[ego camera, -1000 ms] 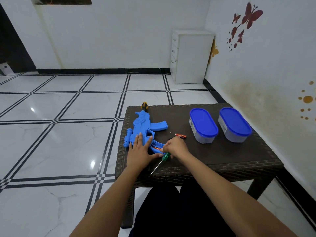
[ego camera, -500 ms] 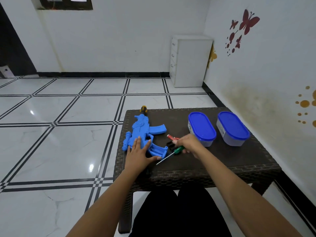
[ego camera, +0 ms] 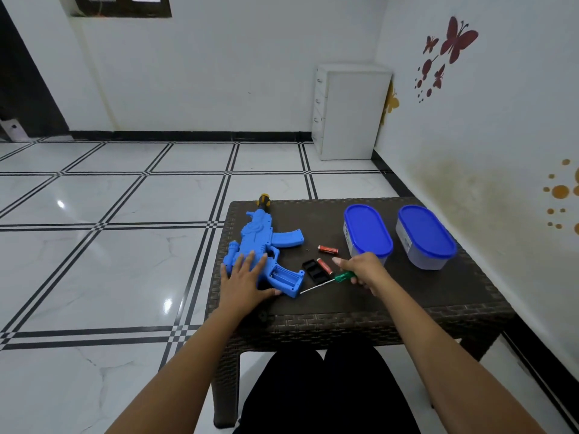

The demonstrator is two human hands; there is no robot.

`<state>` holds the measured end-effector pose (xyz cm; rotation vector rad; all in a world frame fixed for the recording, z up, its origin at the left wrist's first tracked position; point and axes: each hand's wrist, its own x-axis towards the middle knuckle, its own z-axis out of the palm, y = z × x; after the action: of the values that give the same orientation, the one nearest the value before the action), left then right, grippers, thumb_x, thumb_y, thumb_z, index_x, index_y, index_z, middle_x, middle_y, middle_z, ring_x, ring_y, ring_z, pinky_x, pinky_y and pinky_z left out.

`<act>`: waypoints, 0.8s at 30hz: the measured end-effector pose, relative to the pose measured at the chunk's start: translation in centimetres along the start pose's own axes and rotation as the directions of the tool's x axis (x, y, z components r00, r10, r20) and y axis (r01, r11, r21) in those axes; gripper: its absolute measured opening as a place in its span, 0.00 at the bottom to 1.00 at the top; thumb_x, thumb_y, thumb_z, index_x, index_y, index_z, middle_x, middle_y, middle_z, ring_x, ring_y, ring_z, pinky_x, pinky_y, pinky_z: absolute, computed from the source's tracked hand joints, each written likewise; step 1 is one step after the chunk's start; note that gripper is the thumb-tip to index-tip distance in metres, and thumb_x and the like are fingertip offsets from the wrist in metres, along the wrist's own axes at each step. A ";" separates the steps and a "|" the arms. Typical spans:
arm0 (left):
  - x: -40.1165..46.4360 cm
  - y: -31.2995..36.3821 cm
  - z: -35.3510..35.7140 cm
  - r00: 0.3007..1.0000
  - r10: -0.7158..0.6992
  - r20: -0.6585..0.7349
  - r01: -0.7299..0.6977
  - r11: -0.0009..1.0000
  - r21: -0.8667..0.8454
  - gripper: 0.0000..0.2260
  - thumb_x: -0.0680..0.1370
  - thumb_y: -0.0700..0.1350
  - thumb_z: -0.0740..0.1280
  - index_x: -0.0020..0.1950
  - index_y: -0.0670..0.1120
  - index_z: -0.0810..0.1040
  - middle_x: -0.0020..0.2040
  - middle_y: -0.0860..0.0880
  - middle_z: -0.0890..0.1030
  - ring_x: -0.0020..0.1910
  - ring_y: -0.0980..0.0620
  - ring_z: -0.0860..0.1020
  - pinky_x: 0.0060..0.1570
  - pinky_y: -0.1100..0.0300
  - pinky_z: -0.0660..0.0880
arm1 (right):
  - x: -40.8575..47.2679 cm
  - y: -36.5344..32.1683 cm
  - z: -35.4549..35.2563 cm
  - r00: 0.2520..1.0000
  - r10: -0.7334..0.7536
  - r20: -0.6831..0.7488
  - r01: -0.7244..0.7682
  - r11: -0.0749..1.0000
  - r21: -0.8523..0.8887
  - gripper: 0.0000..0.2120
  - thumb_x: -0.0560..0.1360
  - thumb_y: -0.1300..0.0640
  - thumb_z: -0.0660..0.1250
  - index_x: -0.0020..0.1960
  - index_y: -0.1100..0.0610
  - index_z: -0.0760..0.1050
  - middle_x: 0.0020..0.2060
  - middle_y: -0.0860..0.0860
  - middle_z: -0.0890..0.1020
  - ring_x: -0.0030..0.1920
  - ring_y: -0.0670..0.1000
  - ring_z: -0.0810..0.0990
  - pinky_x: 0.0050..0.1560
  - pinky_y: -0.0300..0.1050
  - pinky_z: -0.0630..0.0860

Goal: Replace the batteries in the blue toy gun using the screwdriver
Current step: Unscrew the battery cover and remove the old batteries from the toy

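The blue toy gun (ego camera: 266, 242) lies on the left part of the dark wicker table (ego camera: 407, 296), its battery compartment (ego camera: 283, 277) open in the stock. My left hand (ego camera: 246, 277) presses flat on the gun's body. My right hand (ego camera: 363, 269) holds the green-handled screwdriver (ego camera: 326, 281), whose tip points at the stock's end. The black battery cover (ego camera: 314, 270) lies right of the stock. One red battery (ego camera: 324, 266) rests beside the cover, and another red battery (ego camera: 328, 249) lies a little farther back.
Two clear tubs with blue lids (ego camera: 368, 234) (ego camera: 426, 236) stand on the table's right side. A tiny screw (ego camera: 308, 249) lies near the far battery. A white drawer cabinet (ego camera: 351, 111) stands in the room's corner. The wall runs close along the table's right.
My right hand has moved right, away from the open compartment, carrying the screwdriver. A second red battery now lies beside the black cover. My left hand stays on the gun.
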<state>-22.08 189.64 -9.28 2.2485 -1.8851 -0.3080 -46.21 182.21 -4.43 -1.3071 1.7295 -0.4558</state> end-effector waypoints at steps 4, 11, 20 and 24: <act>0.0 -1.5 -0.5 0.944 -0.330 0.022 0.316 0.878 -0.359 0.49 0.69 0.60 0.71 0.77 0.47 0.43 0.76 0.40 0.52 0.76 0.42 0.50 0.73 0.43 0.50 | -1.6 0.6 -0.7 0.997 -0.066 0.026 0.058 0.971 0.234 0.16 0.75 0.46 0.65 0.46 0.61 0.79 0.30 0.52 0.73 0.29 0.46 0.66 0.28 0.38 0.63; -0.4 -1.1 -1.5 0.946 -0.324 0.018 0.276 0.773 -0.571 0.50 0.65 0.47 0.78 0.77 0.46 0.48 0.73 0.39 0.59 0.70 0.40 0.64 0.66 0.48 0.65 | -3.6 0.4 0.4 0.977 -0.188 0.096 0.142 0.921 0.362 0.09 0.76 0.53 0.66 0.46 0.60 0.76 0.32 0.51 0.73 0.30 0.46 0.69 0.31 0.37 0.68; -1.4 2.1 -4.2 0.958 -0.012 -0.287 -0.054 0.974 -0.221 0.48 0.70 0.43 0.73 0.77 0.48 0.41 0.72 0.42 0.56 0.52 0.40 0.76 0.40 0.50 0.76 | -5.0 2.5 2.4 0.962 -0.273 -0.019 0.253 0.858 0.447 0.07 0.76 0.60 0.67 0.51 0.63 0.79 0.31 0.52 0.76 0.29 0.47 0.71 0.25 0.32 0.71; -0.9 1.9 -4.3 0.969 -0.042 -0.245 -0.030 0.959 -0.281 0.49 0.70 0.44 0.73 0.77 0.48 0.41 0.71 0.43 0.56 0.54 0.41 0.75 0.40 0.53 0.74 | -5.0 2.6 3.0 0.950 -0.295 -0.100 0.309 0.849 0.429 0.07 0.75 0.60 0.67 0.51 0.61 0.81 0.33 0.50 0.79 0.30 0.46 0.74 0.31 0.35 0.74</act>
<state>-22.87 190.28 -4.57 1.9993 -1.5949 -0.2623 -45.06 188.34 -5.79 -1.2368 1.3336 -0.9939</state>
